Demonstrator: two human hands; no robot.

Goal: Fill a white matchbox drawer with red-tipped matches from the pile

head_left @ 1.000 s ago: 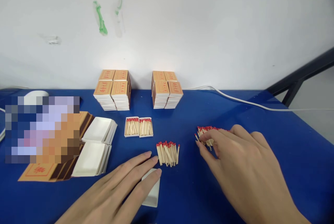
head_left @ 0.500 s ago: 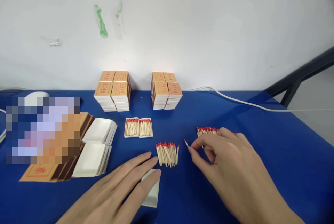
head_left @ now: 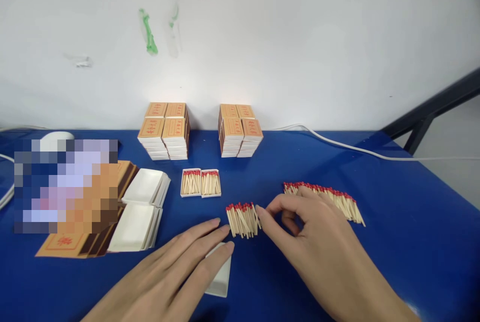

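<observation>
My right hand (head_left: 318,247) reaches left, its curled fingertips pinched together at the right edge of a small pile of red-tipped matches (head_left: 242,218). The pinch appears to hold one match against the pile. Behind that hand lies a long row of loose matches (head_left: 333,197). My left hand (head_left: 176,272) lies flat with its fingers stretched over an empty white matchbox tray (head_left: 221,277), fingertips just left of the small pile. Two filled trays (head_left: 201,183) sit side by side further back.
Two stacks of orange matchboxes (head_left: 165,131) (head_left: 239,130) stand by the wall. Empty white trays (head_left: 142,207) and flat orange sleeves (head_left: 71,242) lie at the left, beside a blurred patch. A white cable (head_left: 337,144) crosses the blue table (head_left: 412,242) at the back right.
My right hand left the long row with one match pinched in its fingers and carried it left to the small pile. The left hand stayed put.
</observation>
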